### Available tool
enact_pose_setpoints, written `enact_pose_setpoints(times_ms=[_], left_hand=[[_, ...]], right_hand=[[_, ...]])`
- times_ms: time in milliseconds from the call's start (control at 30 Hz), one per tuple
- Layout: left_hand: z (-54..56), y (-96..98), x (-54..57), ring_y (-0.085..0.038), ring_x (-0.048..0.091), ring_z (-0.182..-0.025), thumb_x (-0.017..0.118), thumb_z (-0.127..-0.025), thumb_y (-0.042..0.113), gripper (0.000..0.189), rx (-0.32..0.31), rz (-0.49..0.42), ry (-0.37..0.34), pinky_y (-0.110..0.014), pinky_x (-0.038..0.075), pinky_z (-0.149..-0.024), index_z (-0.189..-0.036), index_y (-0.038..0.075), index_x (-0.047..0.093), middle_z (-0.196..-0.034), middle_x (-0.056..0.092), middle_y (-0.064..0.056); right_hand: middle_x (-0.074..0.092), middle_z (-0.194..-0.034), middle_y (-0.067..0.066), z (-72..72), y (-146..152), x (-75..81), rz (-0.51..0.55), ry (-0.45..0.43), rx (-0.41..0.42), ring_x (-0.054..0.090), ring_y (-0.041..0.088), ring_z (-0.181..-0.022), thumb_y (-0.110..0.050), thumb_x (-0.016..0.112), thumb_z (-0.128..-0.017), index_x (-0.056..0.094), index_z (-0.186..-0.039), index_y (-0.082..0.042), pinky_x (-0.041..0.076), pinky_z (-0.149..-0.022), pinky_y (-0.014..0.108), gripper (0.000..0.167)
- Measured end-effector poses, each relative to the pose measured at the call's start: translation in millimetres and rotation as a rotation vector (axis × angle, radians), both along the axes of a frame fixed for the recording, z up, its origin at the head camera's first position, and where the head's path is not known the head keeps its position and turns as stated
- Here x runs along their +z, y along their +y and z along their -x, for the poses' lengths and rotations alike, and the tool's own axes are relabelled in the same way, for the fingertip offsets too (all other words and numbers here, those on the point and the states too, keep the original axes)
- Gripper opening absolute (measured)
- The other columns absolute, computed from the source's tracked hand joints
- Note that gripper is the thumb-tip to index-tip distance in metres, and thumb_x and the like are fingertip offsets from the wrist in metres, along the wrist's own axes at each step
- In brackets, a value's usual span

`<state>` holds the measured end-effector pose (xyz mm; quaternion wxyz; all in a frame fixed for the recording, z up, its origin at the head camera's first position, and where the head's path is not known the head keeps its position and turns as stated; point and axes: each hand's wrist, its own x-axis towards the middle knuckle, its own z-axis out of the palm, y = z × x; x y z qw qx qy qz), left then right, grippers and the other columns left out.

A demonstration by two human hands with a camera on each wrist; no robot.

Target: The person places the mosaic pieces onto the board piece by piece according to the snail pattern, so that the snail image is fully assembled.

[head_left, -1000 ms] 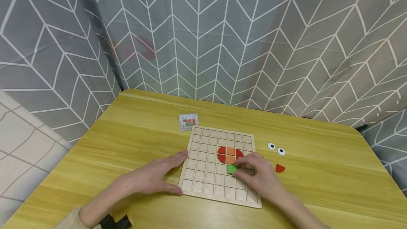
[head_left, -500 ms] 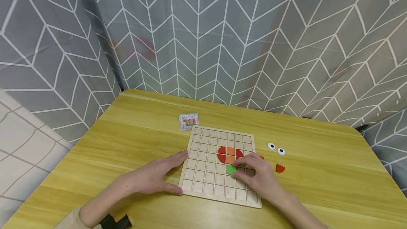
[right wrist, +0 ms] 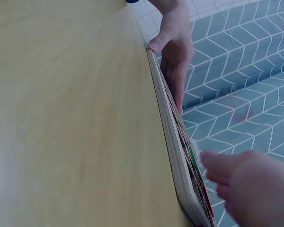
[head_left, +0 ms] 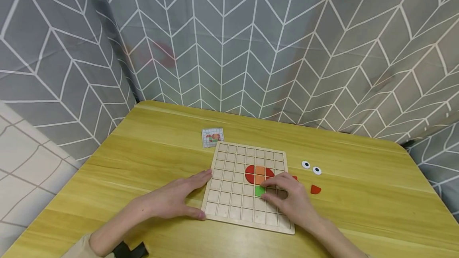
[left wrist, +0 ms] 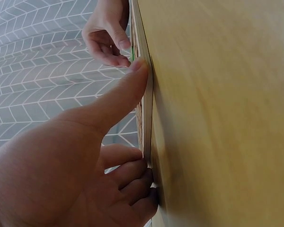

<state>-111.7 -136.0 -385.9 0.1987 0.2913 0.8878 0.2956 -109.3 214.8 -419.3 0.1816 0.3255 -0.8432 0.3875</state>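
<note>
A light wooden grid board point(head_left: 229, 200) lies on the table. My left hand point(head_left: 172, 198) rests at its left side, the thumb at the near left corner and the extended fingers along the edge. A green square tile point(head_left: 259, 191) lies in a cell of the board, and my right hand point(head_left: 295, 200) pinches its right side between thumb and forefinger. Just beyond it, two orange squares point(head_left: 260, 174) sit between rounded red pieces point(head_left: 250, 174). In the right wrist view the green tile point(right wrist: 193, 157) shows as a thin strip by the right thumb.
A small picture card point(head_left: 212, 137) touches the board's far left corner. To the right lie two round eye pieces point(head_left: 306, 165) and a red quarter-round piece point(head_left: 315, 189). Another red piece point(head_left: 295, 178) is partly hidden behind the right hand. A patterned curtain point(head_left: 222, 51) hangs behind the table.
The green tile has shifted slightly left and now lies flatter in its cell, the right fingers moving with it. My left hand and the board have stayed put.
</note>
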Motion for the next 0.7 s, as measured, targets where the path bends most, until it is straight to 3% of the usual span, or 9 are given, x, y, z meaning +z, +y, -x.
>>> enact_pose_setpoints(times_ms=[167,333,433,533,700], left_hand=[[-0.4,-0.8,0.6,-0.026,0.023,-0.152,0.071,-0.081,0.063,0.105,-0.005,0.005,0.003,-0.053,0.027,-0.12,-0.161,0.018,0.022,-0.167,0.017,-0.002],[-0.5,-0.3,0.9,-0.027,0.023,-0.152,0.072,-0.081,0.062,0.104,-0.003,0.002,-0.002,-0.054,0.027,-0.119,-0.16,0.017,0.022,-0.167,0.017,-0.002],[0.0,-0.2,0.8,-0.026,0.022,-0.152,0.072,-0.08,0.062,0.105,0.0,0.008,0.0,-0.053,0.026,-0.12,-0.16,0.017,0.022,-0.167,0.016,-0.001],[0.1,-0.1,0.7,-0.026,0.022,-0.152,0.073,-0.08,0.062,0.106,0.002,0.011,0.0,-0.053,0.025,-0.12,-0.161,0.017,0.022,-0.167,0.015,-0.001],[0.0,0.6,0.6,-0.028,0.022,-0.152,0.072,-0.08,0.062,0.106,-0.001,-0.003,0.0,-0.053,0.025,-0.12,-0.16,0.016,0.022,-0.167,0.015,-0.003]], right_hand=[[0.073,-0.092,-0.003,4.4,16,14.3,0.014,0.022,-0.08,0.062,0.013,-0.088,0.001,0.087,-0.07,0.076,-0.099,-0.014,0.049,-0.076,0.017,0.035],[0.071,-0.093,-0.002,2.2,45,25.1,0.016,-0.11,-0.262,0.059,0.008,-0.09,-0.002,0.086,-0.075,0.077,-0.1,-0.017,0.049,-0.072,0.013,0.031],[0.071,-0.096,-0.004,-0.6,60,23.4,0.005,-0.185,-0.331,0.059,0.0,-0.095,-0.006,0.085,-0.077,0.077,-0.101,-0.018,0.049,-0.079,0.009,0.028],[0.072,-0.097,-0.008,-1.3,71,17.9,-0.025,-0.191,-0.377,0.059,-0.006,-0.098,-0.008,0.086,-0.077,0.077,-0.1,-0.021,0.042,-0.089,0.006,0.028],[0.071,-0.093,-0.006,-1.1,83,9.0,-0.036,-0.198,-0.365,0.064,0.0,-0.088,-0.006,0.087,-0.074,0.077,-0.098,-0.018,0.049,-0.08,0.007,0.029]])
